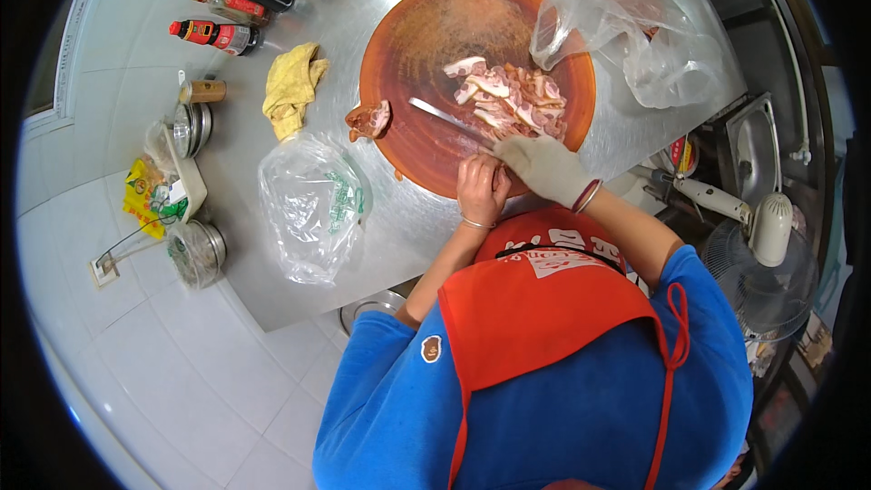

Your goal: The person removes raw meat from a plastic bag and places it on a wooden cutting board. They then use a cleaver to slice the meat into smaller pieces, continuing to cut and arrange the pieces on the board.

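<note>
A knife (446, 113) lies slanted low over the round wooden chopping board (415, 150), its blade pointing to the upper left. Its near end runs into my right hand (544, 167), which wears a pale glove and is closed around it; the handle is hidden. My left hand (482, 184), bare with a bracelet at the wrist, is curled at the board's near edge against the glove. Whether it grips anything is hidden. Sliced fatty meat (514, 99) is heaped just beyond the glove. A browned meat piece (369, 120) rests on the board's left rim.
A clear plastic bag with meat (612, 7) overlaps the board's far right. Left on the steel table (401, 238) are a yellow cloth (292, 88) and another plastic bag (309, 207). Sauce bottles (231, 8) stand along the wall. A fan (762, 272) is at right.
</note>
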`<act>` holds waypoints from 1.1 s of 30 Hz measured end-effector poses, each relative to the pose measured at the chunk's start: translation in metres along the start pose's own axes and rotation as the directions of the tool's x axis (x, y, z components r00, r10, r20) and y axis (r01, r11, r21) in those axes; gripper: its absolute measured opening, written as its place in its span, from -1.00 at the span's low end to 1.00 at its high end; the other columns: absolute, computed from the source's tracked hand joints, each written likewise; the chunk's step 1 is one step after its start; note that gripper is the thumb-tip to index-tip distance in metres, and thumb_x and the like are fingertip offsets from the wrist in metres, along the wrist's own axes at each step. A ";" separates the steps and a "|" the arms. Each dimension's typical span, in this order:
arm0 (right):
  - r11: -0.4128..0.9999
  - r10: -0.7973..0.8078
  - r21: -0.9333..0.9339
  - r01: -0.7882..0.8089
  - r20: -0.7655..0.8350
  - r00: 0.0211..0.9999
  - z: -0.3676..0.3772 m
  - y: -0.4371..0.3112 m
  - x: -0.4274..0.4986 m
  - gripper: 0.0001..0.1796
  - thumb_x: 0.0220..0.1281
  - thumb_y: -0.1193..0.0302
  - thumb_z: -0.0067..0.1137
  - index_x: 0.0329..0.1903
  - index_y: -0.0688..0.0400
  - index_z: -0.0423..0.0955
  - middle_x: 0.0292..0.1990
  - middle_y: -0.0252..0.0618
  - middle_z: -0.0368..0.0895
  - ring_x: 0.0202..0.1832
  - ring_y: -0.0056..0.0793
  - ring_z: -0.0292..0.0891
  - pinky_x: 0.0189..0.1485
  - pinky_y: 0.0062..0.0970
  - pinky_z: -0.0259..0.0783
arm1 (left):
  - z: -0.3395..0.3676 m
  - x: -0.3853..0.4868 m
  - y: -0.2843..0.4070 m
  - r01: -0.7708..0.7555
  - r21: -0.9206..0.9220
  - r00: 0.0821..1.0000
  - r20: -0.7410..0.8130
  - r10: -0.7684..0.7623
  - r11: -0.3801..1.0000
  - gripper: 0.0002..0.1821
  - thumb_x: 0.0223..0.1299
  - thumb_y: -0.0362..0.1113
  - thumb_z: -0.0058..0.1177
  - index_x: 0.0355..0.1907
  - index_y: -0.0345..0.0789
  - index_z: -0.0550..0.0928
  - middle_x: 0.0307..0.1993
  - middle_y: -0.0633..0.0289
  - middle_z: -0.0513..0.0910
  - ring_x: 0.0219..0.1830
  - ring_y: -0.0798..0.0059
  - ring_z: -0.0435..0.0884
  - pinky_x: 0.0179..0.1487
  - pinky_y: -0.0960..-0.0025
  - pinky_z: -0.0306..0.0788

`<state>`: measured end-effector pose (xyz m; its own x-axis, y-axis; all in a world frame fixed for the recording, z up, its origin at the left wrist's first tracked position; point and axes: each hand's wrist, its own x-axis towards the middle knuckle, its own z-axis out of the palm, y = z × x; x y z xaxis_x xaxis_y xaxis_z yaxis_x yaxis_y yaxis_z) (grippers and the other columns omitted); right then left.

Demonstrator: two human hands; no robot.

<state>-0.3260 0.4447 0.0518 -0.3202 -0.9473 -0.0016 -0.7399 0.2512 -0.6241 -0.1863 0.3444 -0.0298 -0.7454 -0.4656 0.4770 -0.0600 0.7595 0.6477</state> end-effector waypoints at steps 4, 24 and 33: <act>1.000 0.005 0.004 -0.005 0.012 1.000 -0.007 -0.007 -0.028 -0.74 0.36 0.34 -0.05 0.04 -0.02 0.51 -0.10 -0.20 0.59 -0.29 -0.10 0.65 -0.32 -0.14 0.54 | -0.003 -0.003 -0.002 0.025 0.001 0.999 0.022 -0.026 1.000 -0.73 -0.07 -0.45 0.23 -0.22 -0.39 0.59 -0.20 0.02 0.58 -0.10 -0.02 0.53 0.01 0.07 0.44; 0.993 0.087 -0.092 -0.074 0.147 0.985 -0.007 -0.022 -0.034 -0.75 0.46 0.26 -0.10 0.05 0.00 0.48 -0.12 -0.18 0.57 -0.31 -0.06 0.64 -0.31 -0.12 0.53 | -0.002 -0.003 -0.003 0.030 0.064 0.998 0.046 -0.033 0.998 -0.74 -0.08 -0.49 0.24 -0.25 -0.43 0.57 -0.20 -0.01 0.57 -0.04 -0.06 0.53 0.05 0.06 0.46; 0.998 0.004 0.065 0.002 -0.094 0.996 0.019 0.016 -0.010 -0.70 0.37 0.31 -0.04 0.09 0.00 0.48 -0.14 -0.18 0.59 -0.29 -0.02 0.63 -0.26 -0.10 0.53 | -0.002 0.003 0.003 0.026 -0.014 0.999 0.021 -0.025 1.000 -0.77 -0.01 -0.47 0.24 -0.23 -0.38 0.59 -0.18 0.03 0.58 -0.07 -0.02 0.54 0.06 0.08 0.44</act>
<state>-0.3232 0.4546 0.0271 -0.3769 -0.9237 0.0691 -0.7005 0.2355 -0.6737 -0.1870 0.3441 -0.0254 -0.7577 -0.4750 0.4475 -0.0696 0.7407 0.6683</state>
